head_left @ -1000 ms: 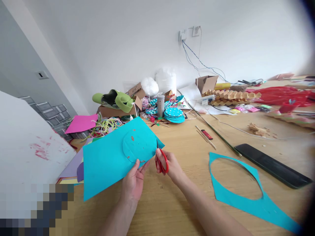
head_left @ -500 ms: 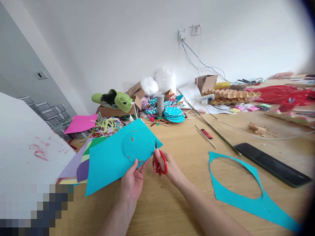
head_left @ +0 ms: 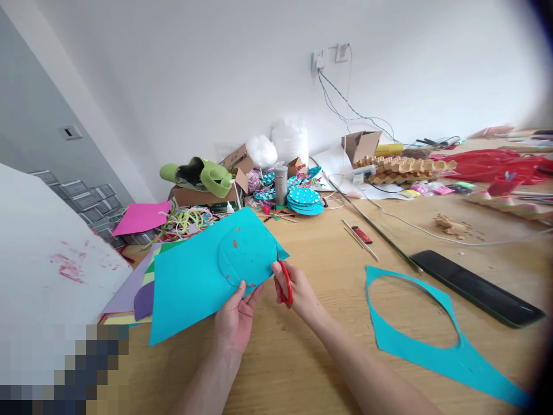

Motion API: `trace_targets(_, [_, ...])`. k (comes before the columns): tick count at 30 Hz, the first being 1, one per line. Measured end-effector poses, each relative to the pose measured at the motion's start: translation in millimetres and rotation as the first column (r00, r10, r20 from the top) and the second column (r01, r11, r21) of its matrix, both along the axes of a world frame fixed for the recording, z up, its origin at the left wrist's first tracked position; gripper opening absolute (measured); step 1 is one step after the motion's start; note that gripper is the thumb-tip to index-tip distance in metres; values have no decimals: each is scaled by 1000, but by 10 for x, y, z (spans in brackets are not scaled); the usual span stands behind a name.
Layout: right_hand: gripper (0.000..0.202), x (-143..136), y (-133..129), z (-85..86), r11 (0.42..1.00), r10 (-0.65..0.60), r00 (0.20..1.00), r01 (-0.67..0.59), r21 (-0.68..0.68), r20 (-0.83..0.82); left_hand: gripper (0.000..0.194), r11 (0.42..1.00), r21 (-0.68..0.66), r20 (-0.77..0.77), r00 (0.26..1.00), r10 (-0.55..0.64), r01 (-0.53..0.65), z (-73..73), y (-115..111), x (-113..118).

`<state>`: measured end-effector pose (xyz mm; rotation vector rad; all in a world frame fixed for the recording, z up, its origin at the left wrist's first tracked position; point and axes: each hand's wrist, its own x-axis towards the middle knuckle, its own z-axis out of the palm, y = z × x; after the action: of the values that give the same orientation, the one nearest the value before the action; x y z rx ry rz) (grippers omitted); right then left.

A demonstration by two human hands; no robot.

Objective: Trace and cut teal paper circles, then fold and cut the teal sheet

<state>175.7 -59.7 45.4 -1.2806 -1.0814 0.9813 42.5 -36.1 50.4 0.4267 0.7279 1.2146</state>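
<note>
Both hands busy: left hand (head_left: 235, 323) pinched turquoise sheet (head_left: 194, 282); right hand (head_left: 298, 291) gripped red scissors (head_left: 284, 280) (short snips, rotate sheet, follow circle).

Turquoise paper sheet (head_left: 194, 282): held tilted above the counter, a matching disc (head_left: 246, 253) lying against its upper right. Red-handled scissors (head_left: 284, 280): blades at the sheet's right edge.

One teal sheet (head_left: 190, 282) with one round disc (head_left: 246, 255), one pair of red scissors (head_left: 284, 282), one teal offcut (head_left: 449, 357), one black ruler (head_left: 475, 287), one pink sheet (head_left: 140, 217), two cardboard boxes (head_left: 360, 145), one metal flask (head_left: 281, 185)
</note>
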Motion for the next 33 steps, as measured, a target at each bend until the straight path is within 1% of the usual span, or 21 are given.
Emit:
trace_targets(3, [55,12,-3,-2,1000,-15,1000,15,-8,27,36,1000,1,8,1000,4,-4,7,-2,-5])
trace_targets(11, [55,132,-33,119,999,53,998,-53,-5,23,43,995,94,-27,999,-41,43,-4,24,-39])
trace_targets(15, [55,180,-40,142,997,72,997,-72,-26,26,42,992,105,-43,997,-59,63,1,43,-62])
trace_targets(19, [56,178,-41,160,998,58,998,-58,-18,38,41,992,106,-36,997,-65,68,7,67,-83])
trace_targets(22, [55,150,-30,139,999,31,999,-32,6,15,42,992,106,-32,997,-65,68,7,84,-94])
trace_targets(25, [54,113,-5,60,1000,18,999,-19,16,33,44,991,112,-11,997,-77,77,8,96,-98])
trace_targets(29, [52,58,8,-28,998,59,996,-61,29,62,44,987,157,1,1000,-14,13,9,117,-102])
trace_targets(31, [53,41,-12,-7,996,86,995,-87,28,47,44,984,175,-13,1000,22,-20,9,133,-112])
trace_targets(33, [54,38,-47,53,993,117,993,-117,27,24,45,985,169,-25,999,34,-29,6,150,-129])
